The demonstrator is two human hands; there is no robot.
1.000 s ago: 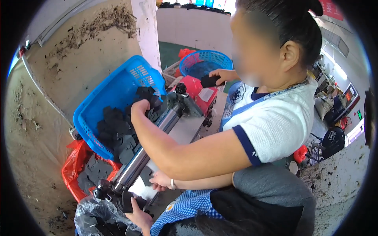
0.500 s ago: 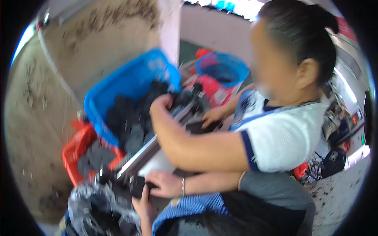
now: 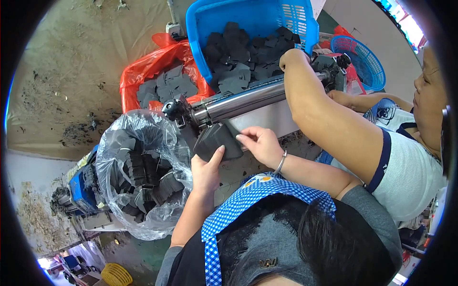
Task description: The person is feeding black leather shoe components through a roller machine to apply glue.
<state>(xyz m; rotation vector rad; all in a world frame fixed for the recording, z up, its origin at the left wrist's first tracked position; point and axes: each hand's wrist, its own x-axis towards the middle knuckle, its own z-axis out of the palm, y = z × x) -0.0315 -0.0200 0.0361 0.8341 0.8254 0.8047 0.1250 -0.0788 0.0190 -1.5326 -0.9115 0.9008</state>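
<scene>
My left hand is closed round a thick stack of dark grey sheets, its thumb lying across the top. On the stack's right side my right hand, with a metal bangle at the wrist, pinches the edge of a dark sheet at the stack. Just beyond the stack runs a shiny metal roller mounted on a machine. Beside my left hand stands a clear plastic bag filled with bundles of similar dark sheets.
A blue plastic basket of loose dark pieces stands behind the roller. Left of it, a red bag holds grey pieces. At the right, a co-worker's arm reaches across the machine. Farther back sits a round blue basket.
The view has swung and sharpened, putting my hands and the machine nearer the middle. The stack stays in my hands; its sheets now look fanned. The co-worker still reaches over the machine.
</scene>
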